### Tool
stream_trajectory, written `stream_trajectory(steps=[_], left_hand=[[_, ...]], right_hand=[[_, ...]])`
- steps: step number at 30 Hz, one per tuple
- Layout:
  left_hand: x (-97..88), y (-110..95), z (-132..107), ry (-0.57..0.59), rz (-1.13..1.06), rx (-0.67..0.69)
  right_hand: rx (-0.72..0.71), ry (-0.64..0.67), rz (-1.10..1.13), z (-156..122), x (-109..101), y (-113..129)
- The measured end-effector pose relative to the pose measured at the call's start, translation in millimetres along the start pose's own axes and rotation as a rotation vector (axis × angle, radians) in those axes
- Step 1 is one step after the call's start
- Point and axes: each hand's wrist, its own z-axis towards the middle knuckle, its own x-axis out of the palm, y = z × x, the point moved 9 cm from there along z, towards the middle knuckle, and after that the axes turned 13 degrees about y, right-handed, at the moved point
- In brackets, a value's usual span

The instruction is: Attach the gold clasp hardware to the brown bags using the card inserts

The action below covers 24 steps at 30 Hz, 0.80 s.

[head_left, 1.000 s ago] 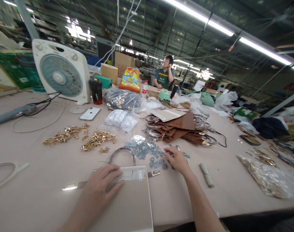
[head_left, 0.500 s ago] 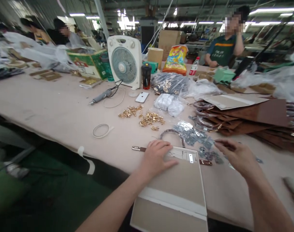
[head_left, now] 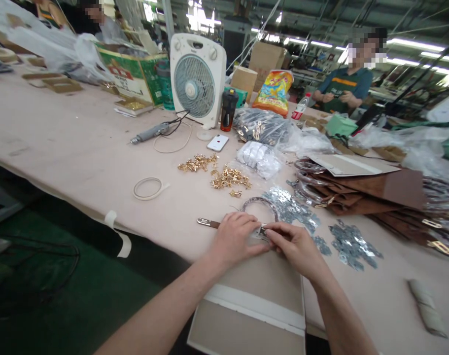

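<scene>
A beige board panel (head_left: 279,283) with a pale band across it lies at the table's front edge. My left hand (head_left: 235,236) rests flat over its upper left part, thumb stretched out. My right hand (head_left: 294,246) is closed in a pinch at the panel's top, its fingertips by the left thumb, on what looks like a small metal plate, mostly covered. A brown strap (head_left: 209,223) with a metal end sticks out left of the panel. A wrapped handle loop (head_left: 259,200) curves beyond the top edge. Thin metal plates (head_left: 353,246) lie heaped to the right.
Gold fittings (head_left: 229,177) lie beyond the hands. A tape roll (head_left: 147,188), power screwdriver (head_left: 150,133), phone (head_left: 217,143), dark bottle (head_left: 228,111) and fan (head_left: 198,81) stand or lie farther left. Brown leather pieces (head_left: 390,192) are stacked right. A co-worker (head_left: 344,86) is across the table.
My right hand has moved left from the heap of metal plates to the panel's top, beside my left hand. The left hand stays on the panel. The view has shifted slightly.
</scene>
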Motion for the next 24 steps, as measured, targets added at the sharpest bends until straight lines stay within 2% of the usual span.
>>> stream_trajectory(steps=[5,13,21,24], left_hand=[[-2.0,1.2,-0.9,-0.026,-0.013,-0.001],[-3.4,0.6,-0.6,-0.022,-0.031,-0.004],[-7.8,5.6,-2.1,0.035,-0.104,0.017],[-7.0,10.6,-1.6,0.028,-0.122,-0.006]], right_hand=[[-0.047,-0.029,-0.137,0.9,3.7,7.4],[-0.053,-0.132,-0.283,1.0,2.9,6.1],[-0.048,-0.084,-0.276,3.1,4.1,-2.1],[-0.096,-0.045,-0.300,2.8,5.6,-1.5]])
